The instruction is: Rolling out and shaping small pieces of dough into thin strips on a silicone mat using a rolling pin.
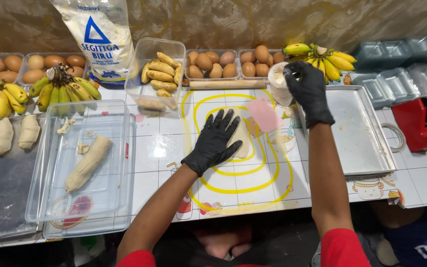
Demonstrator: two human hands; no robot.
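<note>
head view shows your left hand (215, 142) in a black glove, fingers spread flat and pressing on the dough piece (240, 139) at the middle of the patterned table (154, 143); your right hand (306, 89) (also gloved) reaches into the white cup (278, 84) just beside the metal tray (359, 133), fingers curled inside, grip unclear; a pink scraper (263, 114) lies between the hands.

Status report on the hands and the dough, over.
Left hand flat, pressing dough on the table. Right hand reaching into white cup. Pink scraper beside the dough, nothing blocking.
</note>
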